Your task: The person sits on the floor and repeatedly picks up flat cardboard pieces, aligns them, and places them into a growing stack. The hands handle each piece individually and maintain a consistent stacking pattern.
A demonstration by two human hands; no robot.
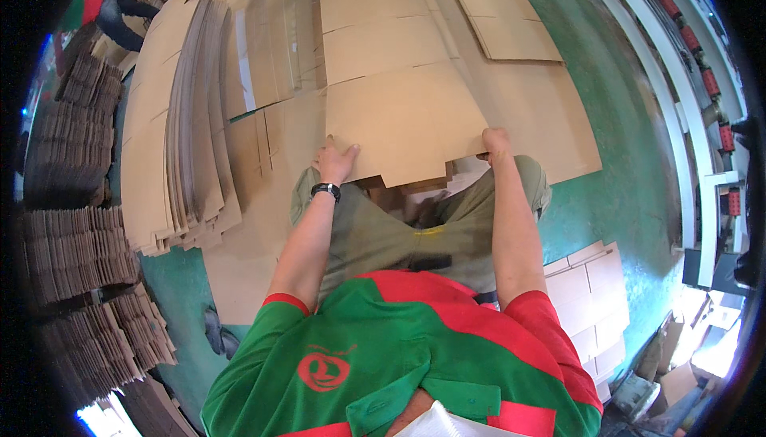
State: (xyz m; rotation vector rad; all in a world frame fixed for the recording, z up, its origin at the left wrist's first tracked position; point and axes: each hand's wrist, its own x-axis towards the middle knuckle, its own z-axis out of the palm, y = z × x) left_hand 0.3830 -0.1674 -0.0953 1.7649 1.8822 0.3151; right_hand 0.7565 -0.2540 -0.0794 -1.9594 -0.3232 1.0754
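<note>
A long, flat brown cardboard sheet [403,122] with crease lines and cut slots lies in front of me, its near end over my knees. At its near left edge is my left hand [335,161], thumb on top and fingers partly hidden around the border. My right hand [495,143] is closed on the near right corner, the fingers curled under. A notched flap sticks out of the near edge between both hands. Below it, between my legs, more cardboard shows in shadow.
A leaning stack of cardboard sheets [187,130] stands to the left, with bundled stacks [68,146] beyond it. More sheets [511,30] lie at the right on the green floor [618,174]. A roller conveyor [690,118] runs along the far right. Other people [112,10] are at the upper left.
</note>
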